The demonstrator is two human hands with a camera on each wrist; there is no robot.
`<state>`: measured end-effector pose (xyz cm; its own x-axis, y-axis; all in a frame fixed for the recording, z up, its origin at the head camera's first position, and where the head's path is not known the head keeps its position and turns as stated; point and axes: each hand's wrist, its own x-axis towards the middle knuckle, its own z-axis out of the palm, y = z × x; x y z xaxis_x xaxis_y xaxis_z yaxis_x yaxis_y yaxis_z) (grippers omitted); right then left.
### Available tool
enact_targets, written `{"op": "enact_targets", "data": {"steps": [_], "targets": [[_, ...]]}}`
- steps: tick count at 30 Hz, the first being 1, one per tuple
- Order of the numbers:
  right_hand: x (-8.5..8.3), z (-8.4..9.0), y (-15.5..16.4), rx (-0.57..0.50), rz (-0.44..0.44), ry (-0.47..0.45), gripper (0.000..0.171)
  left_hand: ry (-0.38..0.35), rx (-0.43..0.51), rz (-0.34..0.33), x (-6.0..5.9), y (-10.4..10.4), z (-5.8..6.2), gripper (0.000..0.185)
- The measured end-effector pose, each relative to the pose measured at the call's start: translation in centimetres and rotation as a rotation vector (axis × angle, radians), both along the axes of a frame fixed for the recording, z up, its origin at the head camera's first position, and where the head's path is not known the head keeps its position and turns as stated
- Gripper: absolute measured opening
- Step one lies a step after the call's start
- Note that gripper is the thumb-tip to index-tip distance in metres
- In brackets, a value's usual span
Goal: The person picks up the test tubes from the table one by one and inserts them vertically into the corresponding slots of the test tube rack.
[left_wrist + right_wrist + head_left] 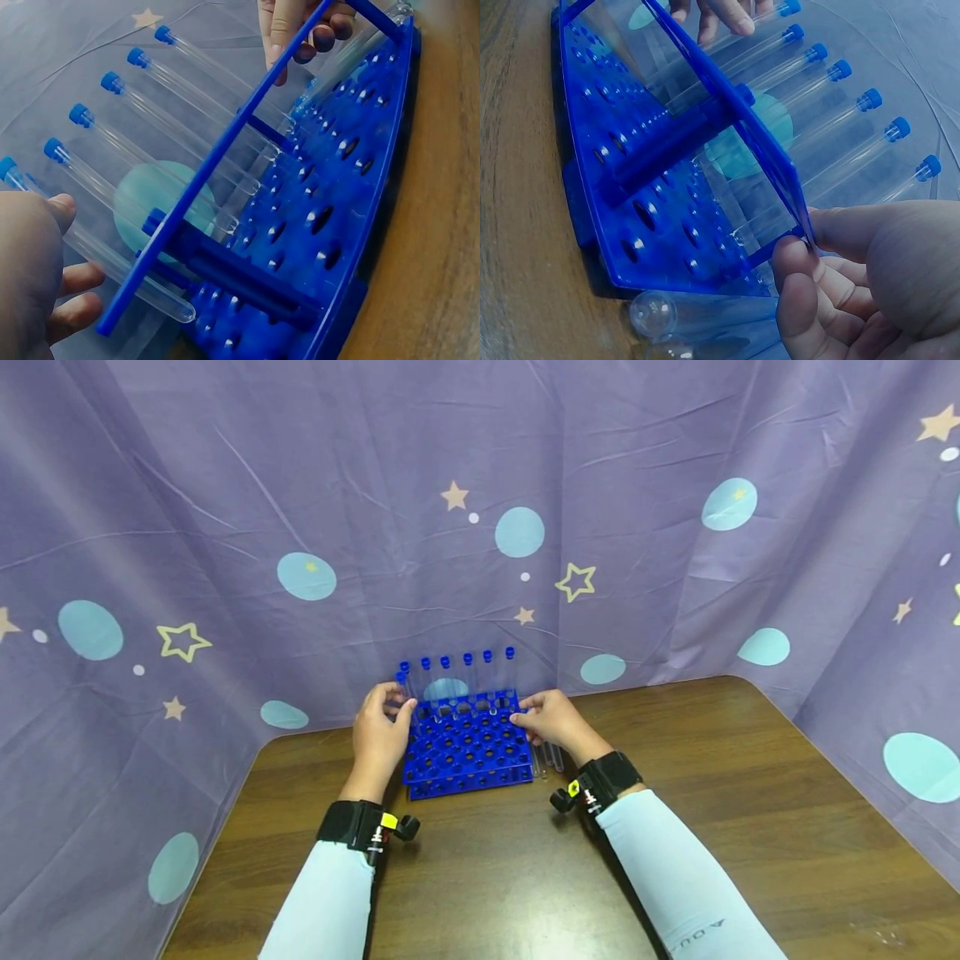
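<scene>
A blue two-tier test tube rack stands on the table near the curtain. Along its back edge is a row of clear test tubes with blue caps. At the left end, my left hand pinches a blue-capped test tube between thumb and fingers, close beside the rack. The tube's rounded bottom shows below the upper tier in the left wrist view. My right hand grips the right end of the rack's upper tier, thumb on top and fingers below, as the right wrist view shows.
Several clear tubes lie on the wooden table against the rack's right side, partly beneath my right hand. A purple curtain with stars and dots hangs right behind the rack. The rack's front rows of holes hold no tubes.
</scene>
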<state>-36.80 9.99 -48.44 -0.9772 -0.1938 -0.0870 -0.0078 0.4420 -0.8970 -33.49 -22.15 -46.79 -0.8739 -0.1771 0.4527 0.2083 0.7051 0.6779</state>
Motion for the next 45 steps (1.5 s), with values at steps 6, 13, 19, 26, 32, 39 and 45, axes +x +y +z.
{"op": "enact_targets", "data": {"steps": [6,13,19,26,32,39,45], "targets": [[0.06,0.02,-0.04,-0.007,0.002,0.011,0.047,0.010,-0.003,-0.005,-0.10,-0.09,-0.26,0.033],[0.15,-0.06,-0.09,-0.032,0.002,0.027,0.045,0.017,-0.002,-0.013,-0.16,-0.19,-0.65,0.031],[0.19,-0.09,-0.04,-0.020,0.007,0.026,0.045,0.003,0.003,-0.035,0.05,-0.15,-0.62,0.030],[0.20,-0.03,-0.04,-0.018,0.008,0.025,0.045,0.019,0.011,-0.053,-0.10,-0.35,-0.88,0.028],[0.17,0.04,-0.07,-0.008,0.015,0.029,0.047,-0.032,0.027,-0.058,0.13,-0.51,-0.83,0.028],[0.18,0.04,-0.06,-0.004,0.005,0.033,0.046,-0.066,0.025,-0.071,0.32,-0.65,-0.54,0.030],[0.30,0.01,-0.14,0.004,0.005,0.025,0.046,-0.086,0.008,-0.075,0.30,-0.84,-0.73,0.031]]}}
